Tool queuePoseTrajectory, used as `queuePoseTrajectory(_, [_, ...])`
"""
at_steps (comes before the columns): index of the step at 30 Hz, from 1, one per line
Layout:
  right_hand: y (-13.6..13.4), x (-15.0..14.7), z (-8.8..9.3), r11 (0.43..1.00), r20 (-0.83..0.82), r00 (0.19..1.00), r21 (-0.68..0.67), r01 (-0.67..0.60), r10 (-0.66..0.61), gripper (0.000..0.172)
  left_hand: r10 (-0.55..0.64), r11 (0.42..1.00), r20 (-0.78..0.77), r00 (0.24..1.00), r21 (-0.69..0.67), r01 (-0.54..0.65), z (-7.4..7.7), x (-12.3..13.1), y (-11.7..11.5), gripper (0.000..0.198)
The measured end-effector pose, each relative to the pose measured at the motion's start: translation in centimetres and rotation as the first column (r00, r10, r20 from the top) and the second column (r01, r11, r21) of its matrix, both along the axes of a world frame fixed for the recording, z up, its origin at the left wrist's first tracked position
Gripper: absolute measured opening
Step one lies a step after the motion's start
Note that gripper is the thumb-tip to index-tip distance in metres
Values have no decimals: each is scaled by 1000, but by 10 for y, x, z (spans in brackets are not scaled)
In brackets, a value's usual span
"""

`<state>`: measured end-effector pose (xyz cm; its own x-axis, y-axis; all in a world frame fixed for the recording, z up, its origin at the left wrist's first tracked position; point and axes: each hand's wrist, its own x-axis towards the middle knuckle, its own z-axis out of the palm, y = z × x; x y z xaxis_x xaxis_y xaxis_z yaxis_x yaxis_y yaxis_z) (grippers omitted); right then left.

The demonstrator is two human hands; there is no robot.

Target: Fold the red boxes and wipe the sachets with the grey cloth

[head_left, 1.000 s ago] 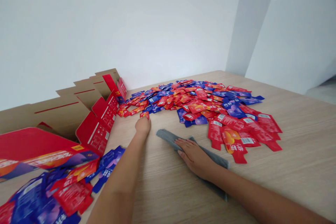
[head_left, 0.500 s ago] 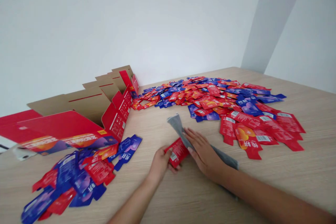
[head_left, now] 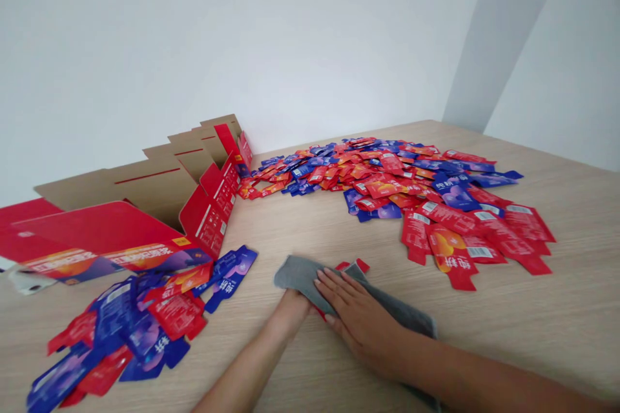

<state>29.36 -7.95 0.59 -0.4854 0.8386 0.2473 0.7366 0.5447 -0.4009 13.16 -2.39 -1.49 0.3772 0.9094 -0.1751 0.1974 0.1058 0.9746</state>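
A grey cloth [head_left: 303, 274] lies over a red sachet [head_left: 362, 265], whose far corner and a small near edge peek out. My right hand [head_left: 358, 316] is on top of the cloth, with its fingers extended and pressing it against the sachet. My left hand [head_left: 293, 310] grips the sachet from the left side, its fingers mostly hidden under the cloth. To the left of my hands is a loose heap of red and blue sachets [head_left: 140, 326].
Several open red cardboard boxes [head_left: 106, 226] stand in a row at the left. A large spread pile of red, blue and orange sachets [head_left: 378, 181] covers the back and right of the wooden table [head_left: 271, 222]. A white object [head_left: 29, 281] sits at the far left.
The cloth has moved leftward and now covers most of the red sachet and the fingers of my left hand. My right hand has shifted slightly left and nearer with it.
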Motion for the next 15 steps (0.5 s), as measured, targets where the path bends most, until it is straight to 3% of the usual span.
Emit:
queuePoseTrajectory(4, [15, 15, -6, 996, 0, 996, -11, 90, -90, 44, -33, 989, 69, 997, -142, 43, 7, 0, 4, 32])
queuePoseTrajectory(5, [23, 23, -9, 989, -11, 989, -3, 145, -145, 44, -35, 995, 49, 998, -93, 40, 12, -1, 5, 33])
queuePoseTrajectory(7, [37, 41, -14, 967, -68, 964, -3, 256, -256, 43, -8, 986, -73, 997, 167, 20, 25, -7, 6, 31])
queuePoseTrajectory(9, [45, 53, -15, 934, -176, 917, -48, 355, -357, 44, 28, 856, -235, 972, 507, 98, 35, -14, 4, 29])
queuePoseTrajectory(11, [47, 58, -12, 906, -305, 854, -105, 411, -423, 45, 0, 641, -410, 912, 700, 315, 39, -19, 0, 28])
queuePoseTrajectory(13, [43, 57, -9, 891, -408, 797, -116, 439, -446, 45, -72, 450, -569, 819, 714, 536, 37, -20, -7, 29])
queuePoseTrajectory(15, [37, 50, -7, 890, -443, 786, -68, 450, -431, 45, -101, 359, -660, 744, 673, 646, 34, -16, -11, 30])
